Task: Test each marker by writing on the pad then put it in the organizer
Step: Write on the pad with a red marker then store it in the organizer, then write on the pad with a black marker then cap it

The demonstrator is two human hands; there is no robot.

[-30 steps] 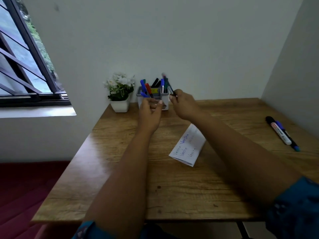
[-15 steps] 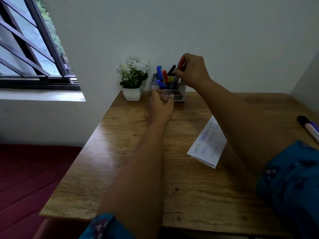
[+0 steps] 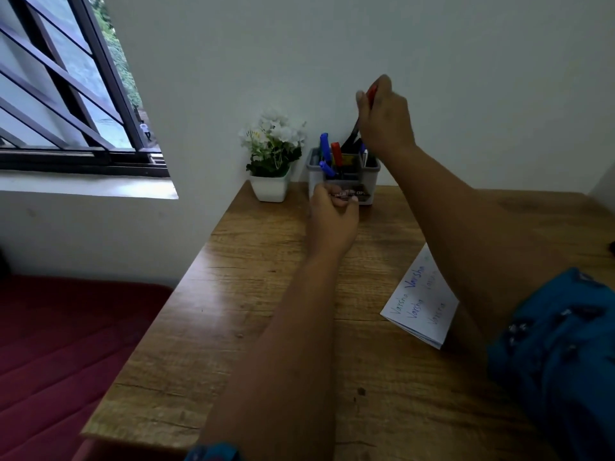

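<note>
From my feed I take the grey organizer point(image 3: 342, 176) at the back of the wooden table point(image 3: 283, 327) as my landmark; it stands against the wall with blue and red markers upright inside it. My right hand point(image 3: 382, 121) is raised just above the organizer's right side; its fingers are curled round a marker point(image 3: 370, 94) with a red cap peeking out at the top and a dark barrel slanting down towards the organizer's open top; I cannot tell whether the tip is inside a compartment. My left hand point(image 3: 332, 217) sits right in front of the organizer, low over the table; its fingers are curled and pinch a small dark item with print on it against the organizer's front face; what that item is I cannot make out. Just left of the organizer stands a white pot of white flowers point(image 3: 271, 154). Well in front of the organizer and to its right lies the pad point(image 3: 419, 301), flat on the table, with blue handwriting on it; my right forearm crosses over its far edge.
</note>
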